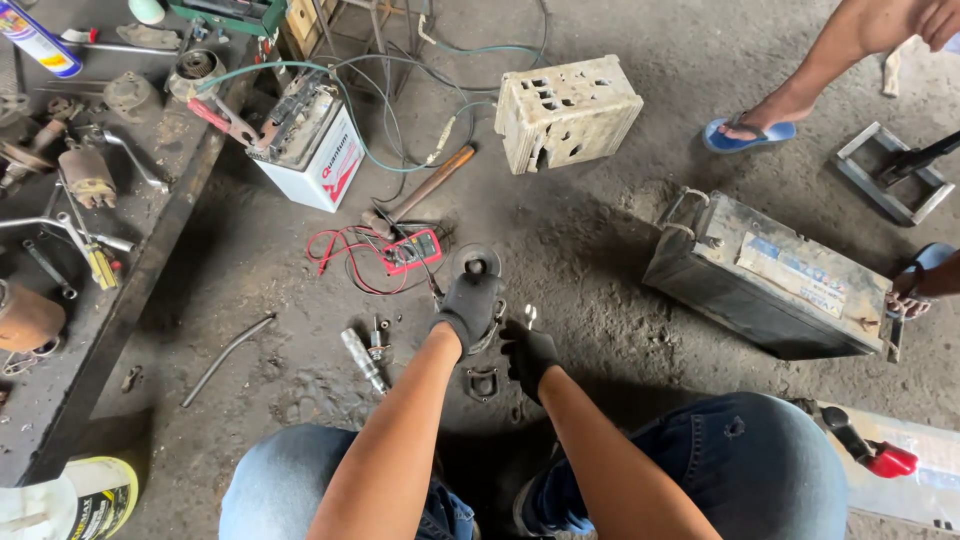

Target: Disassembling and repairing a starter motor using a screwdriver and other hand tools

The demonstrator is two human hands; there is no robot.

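Down low, nearest the camera, the person's knees in blue jeans (pixel 760 460) frame both forearms reaching to the dirty concrete floor (pixel 600 250). The right hand (pixel 527 352), in a black glove, pinches a small silvery wrench (pixel 530 316) upright, its grip closed on the shank. Just below it a small dark metal bracket (pixel 482 381) lies on the floor. The left hand (pixel 468 305), also gloved, wraps over a round metal part (pixel 476 262) that stands on the floor between the knees and the meter; the fingers curl shut around its lower body, leaving the disc-shaped top showing. Left of the hands lie a short steel shaft (pixel 362 360) and a bolt (pixel 377 342). Just beyond sits a red multimeter (pixel 412 250) with red and black leads, then a wooden-handled hammer (pixel 420 193). Farther off stand a white battery (pixel 310 140) with a clamp on it, a pale perforated block (pixel 565 110), and to the right a large grimy battery (pixel 770 280). Another person's foot in a blue sandal (pixel 748 130) rests at the far right. A dark surface (pixel 130 250) at left carries tools.
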